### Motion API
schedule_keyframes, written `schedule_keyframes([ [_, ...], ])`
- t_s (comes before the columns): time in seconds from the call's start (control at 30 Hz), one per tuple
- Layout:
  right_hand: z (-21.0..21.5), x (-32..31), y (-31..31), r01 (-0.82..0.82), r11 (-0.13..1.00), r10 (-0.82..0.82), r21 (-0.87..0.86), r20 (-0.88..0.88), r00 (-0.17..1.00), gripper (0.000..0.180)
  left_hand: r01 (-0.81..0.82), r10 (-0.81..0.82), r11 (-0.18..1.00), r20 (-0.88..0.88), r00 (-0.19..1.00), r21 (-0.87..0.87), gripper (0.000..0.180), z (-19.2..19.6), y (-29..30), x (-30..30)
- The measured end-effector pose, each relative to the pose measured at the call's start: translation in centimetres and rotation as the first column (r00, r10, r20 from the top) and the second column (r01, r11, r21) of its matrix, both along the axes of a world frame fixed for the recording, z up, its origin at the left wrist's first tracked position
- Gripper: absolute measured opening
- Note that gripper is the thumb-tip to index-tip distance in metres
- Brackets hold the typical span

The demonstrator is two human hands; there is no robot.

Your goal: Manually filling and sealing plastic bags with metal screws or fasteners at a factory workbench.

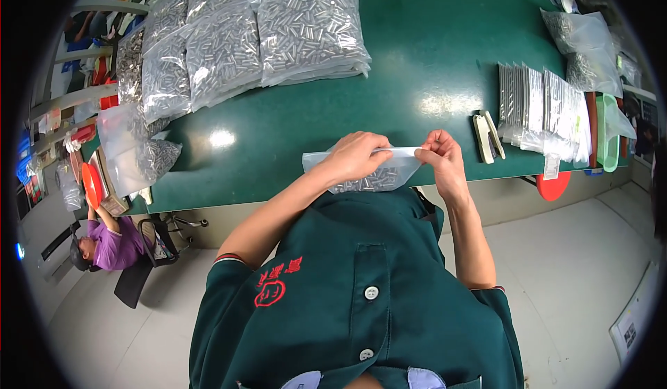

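Note:
A clear plastic zip bag (379, 180) with small metal pins in its lower part lies at the table's near edge, against my shirt. My left hand (358, 154) bends over the bag's top edge, with thumb and fingers closed on the plastic left of the middle. At the right end of that edge, my right hand (442, 158) pinches the bag's upper corner between thumb and curled fingers. The top strip is stretched nearly straight between both hands. Part of the bag is hidden behind the left hand.
Several filled bags of metal pins (309, 27) are stacked at the far left of the green table (410, 55). A stapler (488, 136) lies right of my hands, beside a row of flat packets (542, 107) and a green tray (609, 135). A person in purple (119, 241) sits at left.

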State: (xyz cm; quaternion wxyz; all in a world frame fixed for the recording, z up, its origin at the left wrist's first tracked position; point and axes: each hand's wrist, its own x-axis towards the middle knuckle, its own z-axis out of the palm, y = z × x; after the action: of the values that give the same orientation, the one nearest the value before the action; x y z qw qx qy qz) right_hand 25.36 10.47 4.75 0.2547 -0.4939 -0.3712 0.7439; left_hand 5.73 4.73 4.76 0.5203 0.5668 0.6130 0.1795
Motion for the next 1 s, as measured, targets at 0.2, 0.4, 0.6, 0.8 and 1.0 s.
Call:
schedule_keyframes([
  [0.2, 1.0, 1.4, 1.1, -0.345, 0.927, 0.299, 0.148, 0.265, 0.917, 0.034, -0.079, 0.122, 0.968, 0.175, 0.977, -0.237, 0.016, -1.1, 0.9, 0.2],
  [0.4, -5.6, 10.8, 3.9, -0.632, 0.556, -0.450, 0.540, 0.834, 0.318, 0.076, -0.085, 0.119, 0.975, 0.161, 0.980, -0.203, 0.017, -1.9, 0.3, -0.1],
  [0.6, -7.4, 10.9, 5.0, -0.696, 0.605, -0.459, 0.388, 0.883, 0.093, 0.085, -0.066, 0.104, 0.977, 0.187, 0.977, -0.201, 0.019, -1.5, 0.3, 0.0],
  [0.8, -8.2, 12.4, 6.3, -0.704, 0.663, -0.316, 0.255, 0.948, 0.045, 0.072, -0.113, 0.138, 0.985, 0.200, 0.970, -0.132, 0.022, -1.7, 0.1, 0.5],
  [1.0, -1.4, 8.7, 5.4, 0.316, 0.928, -0.335, 0.198, 0.073, 0.939, 0.055, -0.122, 0.145, 0.987, 0.236, 0.961, -0.108, 0.024, -2.0, -0.2, 0.5],
])
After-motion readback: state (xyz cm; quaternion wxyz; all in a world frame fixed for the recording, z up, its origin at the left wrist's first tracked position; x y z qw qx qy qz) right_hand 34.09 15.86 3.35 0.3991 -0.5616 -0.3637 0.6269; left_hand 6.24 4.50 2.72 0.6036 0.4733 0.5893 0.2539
